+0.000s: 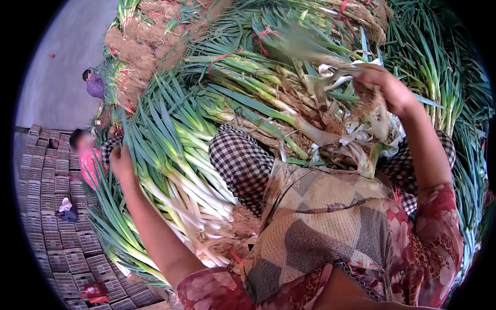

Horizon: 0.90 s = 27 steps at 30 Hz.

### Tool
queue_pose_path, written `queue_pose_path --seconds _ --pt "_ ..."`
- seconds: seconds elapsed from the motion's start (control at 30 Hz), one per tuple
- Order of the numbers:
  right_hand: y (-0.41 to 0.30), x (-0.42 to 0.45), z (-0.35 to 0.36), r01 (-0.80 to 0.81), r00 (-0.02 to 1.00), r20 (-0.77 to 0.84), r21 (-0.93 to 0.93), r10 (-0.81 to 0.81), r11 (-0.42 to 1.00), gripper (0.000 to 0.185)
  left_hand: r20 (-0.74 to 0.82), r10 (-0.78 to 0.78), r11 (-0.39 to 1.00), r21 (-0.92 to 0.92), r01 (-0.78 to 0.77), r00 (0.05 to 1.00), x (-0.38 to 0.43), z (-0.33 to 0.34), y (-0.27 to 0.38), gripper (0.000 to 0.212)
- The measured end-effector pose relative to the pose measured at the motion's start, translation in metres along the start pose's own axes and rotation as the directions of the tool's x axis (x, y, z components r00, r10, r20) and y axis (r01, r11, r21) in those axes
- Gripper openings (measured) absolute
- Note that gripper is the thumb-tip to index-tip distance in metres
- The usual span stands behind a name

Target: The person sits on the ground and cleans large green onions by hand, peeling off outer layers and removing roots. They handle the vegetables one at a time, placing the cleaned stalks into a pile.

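Large green onions with white stalks [197, 182] lie in a pile at my left side. My left hand [123, 161] is at the far left edge of this pile, against the green leaves; whether it grips any of them cannot be told. Farther up and to the right, my right hand [381, 87] has its fingers closed on withered onion leaves [341, 64], which are blurred at their far end. Below that hand lie peeled pale skins and dry roots [372, 128]. Untrimmed green onions with brown outer leaves [267, 93] lie before my knees, some tied with red string [265, 35].
More onion bundles [422, 58] are heaped at the right. Bundles with thick brown roots [135, 42] lie at the top left. Two people, one in pink [90, 164] and one in purple [95, 84], are beyond the pile at the left. Stacked crates [69, 240] stand at lower left.
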State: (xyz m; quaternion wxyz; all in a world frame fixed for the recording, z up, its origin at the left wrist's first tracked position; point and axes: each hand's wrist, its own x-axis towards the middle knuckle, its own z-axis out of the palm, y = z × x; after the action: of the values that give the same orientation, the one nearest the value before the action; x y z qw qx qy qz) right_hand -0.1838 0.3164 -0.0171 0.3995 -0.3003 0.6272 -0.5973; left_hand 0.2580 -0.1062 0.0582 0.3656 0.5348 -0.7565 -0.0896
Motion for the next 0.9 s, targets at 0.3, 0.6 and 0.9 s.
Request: queue_pose_path --seconds 0.3,0.6,0.9 --pt "-0.062 -0.203 0.002 0.032 0.984 -0.171 -0.062 -0.042 0.998 0.064 0.915 0.266 0.113 -0.343 0.933 0.304 -0.160 0.229 0.243 0.064" --pt "-0.035 -0.297 -0.049 -0.085 0.993 -0.095 -0.247 0.063 0.965 0.070 0.910 0.390 -0.217 -0.055 0.975 0.139 -0.248 0.236 0.307 0.022" --pt "0.008 -0.218 -0.038 -0.309 0.951 0.058 0.145 0.304 0.940 0.054 0.579 0.746 -0.249 -0.215 0.944 0.329 -0.173 0.178 0.334 0.027"
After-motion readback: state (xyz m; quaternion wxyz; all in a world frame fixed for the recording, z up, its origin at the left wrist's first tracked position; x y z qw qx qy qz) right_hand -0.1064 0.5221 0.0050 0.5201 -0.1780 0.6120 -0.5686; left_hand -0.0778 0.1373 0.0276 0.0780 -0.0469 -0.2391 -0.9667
